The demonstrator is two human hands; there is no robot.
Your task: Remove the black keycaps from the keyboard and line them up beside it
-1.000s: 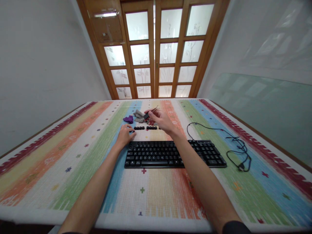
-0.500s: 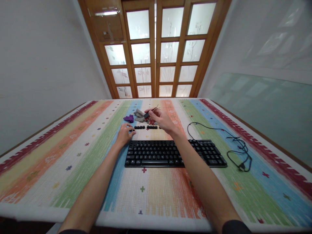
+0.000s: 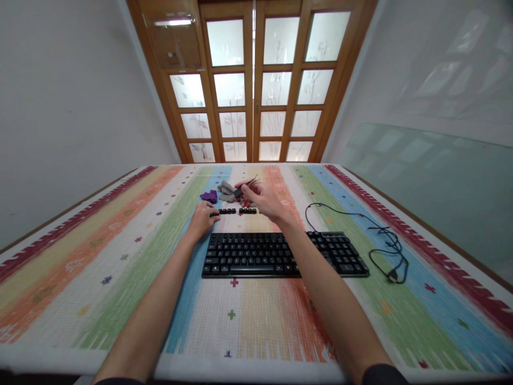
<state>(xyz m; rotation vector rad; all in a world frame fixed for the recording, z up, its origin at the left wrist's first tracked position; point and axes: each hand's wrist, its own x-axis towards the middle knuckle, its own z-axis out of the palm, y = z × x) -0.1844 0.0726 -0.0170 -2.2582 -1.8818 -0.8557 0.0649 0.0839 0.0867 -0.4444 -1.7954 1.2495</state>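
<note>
A black keyboard lies across the striped cloth in front of me. Beyond its top edge a short row of loose black keycaps sits on the cloth. My left hand rests at the left end of that row, its fingers curled on a keycap. My right hand hovers above the row's right end, pinching a small dark tool with thin wire prongs that points away to the left.
A purple cloth and a grey cloth lie behind the keycaps. The keyboard's black cable loops over the right side of the table. Wooden glazed doors stand past the table's far end.
Both hands have stayed at the keycap row. The view has shifted slightly, so everything sits a little further left.
</note>
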